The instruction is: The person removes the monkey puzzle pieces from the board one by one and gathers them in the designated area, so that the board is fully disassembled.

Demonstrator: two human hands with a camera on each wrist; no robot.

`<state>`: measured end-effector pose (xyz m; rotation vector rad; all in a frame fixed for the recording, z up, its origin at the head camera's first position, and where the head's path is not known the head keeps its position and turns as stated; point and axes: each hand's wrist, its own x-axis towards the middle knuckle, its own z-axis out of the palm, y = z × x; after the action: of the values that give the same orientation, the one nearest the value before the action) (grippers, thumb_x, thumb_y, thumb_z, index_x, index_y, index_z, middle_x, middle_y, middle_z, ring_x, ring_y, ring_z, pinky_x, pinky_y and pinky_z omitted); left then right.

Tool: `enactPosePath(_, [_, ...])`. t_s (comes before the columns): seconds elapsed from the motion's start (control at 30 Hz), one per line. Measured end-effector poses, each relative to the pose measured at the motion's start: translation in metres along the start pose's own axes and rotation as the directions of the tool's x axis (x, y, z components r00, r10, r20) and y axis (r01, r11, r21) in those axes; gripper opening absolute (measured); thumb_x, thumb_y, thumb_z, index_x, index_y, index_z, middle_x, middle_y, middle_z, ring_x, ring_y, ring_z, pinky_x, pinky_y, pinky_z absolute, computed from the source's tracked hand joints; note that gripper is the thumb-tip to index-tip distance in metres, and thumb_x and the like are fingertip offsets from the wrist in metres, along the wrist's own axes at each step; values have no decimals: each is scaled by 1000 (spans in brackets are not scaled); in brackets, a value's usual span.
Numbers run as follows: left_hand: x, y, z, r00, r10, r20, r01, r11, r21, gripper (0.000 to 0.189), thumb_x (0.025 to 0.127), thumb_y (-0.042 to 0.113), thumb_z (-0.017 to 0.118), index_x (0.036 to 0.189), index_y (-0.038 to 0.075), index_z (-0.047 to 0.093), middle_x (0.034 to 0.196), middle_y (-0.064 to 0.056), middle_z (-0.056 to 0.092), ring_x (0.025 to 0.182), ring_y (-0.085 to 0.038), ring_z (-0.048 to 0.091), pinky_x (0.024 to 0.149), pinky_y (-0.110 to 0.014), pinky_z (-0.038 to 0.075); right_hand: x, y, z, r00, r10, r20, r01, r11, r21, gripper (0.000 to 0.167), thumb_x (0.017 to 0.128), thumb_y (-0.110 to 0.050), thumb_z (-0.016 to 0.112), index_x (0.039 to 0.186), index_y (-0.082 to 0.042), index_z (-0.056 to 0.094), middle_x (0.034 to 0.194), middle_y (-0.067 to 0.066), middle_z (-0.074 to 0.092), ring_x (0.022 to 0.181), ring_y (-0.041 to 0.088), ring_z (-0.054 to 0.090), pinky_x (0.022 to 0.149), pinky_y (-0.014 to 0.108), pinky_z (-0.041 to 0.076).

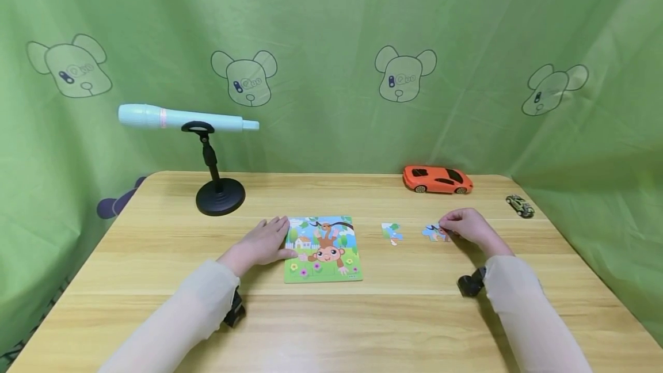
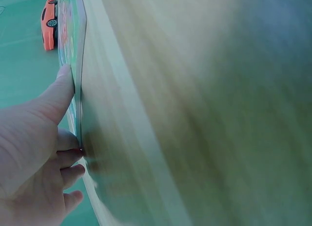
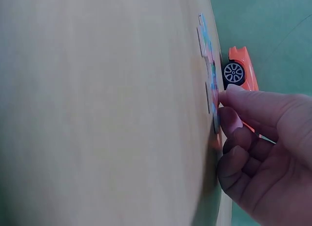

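Observation:
A square puzzle board (image 1: 323, 269) with a monkey picture lies flat on the table. My left hand (image 1: 263, 243) rests at its left edge, fingers extended, with the thumb on the picture; in the left wrist view the thumb (image 2: 61, 89) lies over the board's edge. To the right of the board is a loose puzzle piece (image 1: 392, 233). Farther right, my right hand (image 1: 468, 228) pinches a puzzle piece (image 1: 431, 232) at its right side between thumb and index finger. In the right wrist view that piece (image 3: 213, 97) is seen nearly edge-on, close to the tabletop.
A light blue microphone (image 1: 197, 120) sits on a black stand (image 1: 220, 196) at the back left. An orange toy car (image 1: 437, 180) stands at the back edge, and a small camouflage toy car (image 1: 519, 206) at the right. Green curtain (image 1: 321, 73) hangs behind the wooden table (image 1: 352, 327).

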<state>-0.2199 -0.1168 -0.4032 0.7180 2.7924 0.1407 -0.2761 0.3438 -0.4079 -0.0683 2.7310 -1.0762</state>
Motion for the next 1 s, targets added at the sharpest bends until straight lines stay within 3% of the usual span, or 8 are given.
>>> enactPosePath(0.27, [0, -1, 1, 1000, 3, -4, -3, 1000, -4, 79, 91, 50, 47, 141, -6, 26, 148, -20, 21, 135, -34, 19, 108, -48, 15, 1, -2, -1, 1000, 13, -5, -13, 1000, 24, 27, 91, -18, 59, 101, 7, 63, 80, 5, 63, 69, 17, 53, 60, 29, 46])
enactPosePath(0.43, [-1, -2, 1, 1000, 8, -9, -8, 1000, -11, 78, 91, 50, 47, 141, -7, 25, 147, -21, 21, 135, -34, 19, 108, -48, 15, 1, -9, -2, 999, -35, -23, 35, 999, -7, 32, 91, -22, 60, 107, 5, 62, 89, 9, 64, 77, 20, 55, 67, 31, 47])
enactPosePath(0.67, [-1, -2, 1, 1000, 8, -8, -9, 1000, -19, 79, 91, 50, 47, 142, -7, 25, 148, -21, 20, 135, -34, 18, 108, -48, 15, -4, -44, 11, 987, -156, -38, 153, 986, -61, 33, 91, -23, 59, 110, 4, 62, 97, 15, 62, 83, 25, 55, 68, 34, 48])
enactPosePath(1.0, [-1, -1, 1, 1000, 5, -2, -5, 1000, -13, 78, 92, 50, 47, 142, -6, 25, 148, -20, 21, 135, -34, 18, 109, -47, 14, 1, -93, 49, 954, -301, 9, 301, 953, -41, 28, 89, -20, 62, 106, 2, 65, 93, 6, 63, 82, 20, 55, 72, 33, 47])
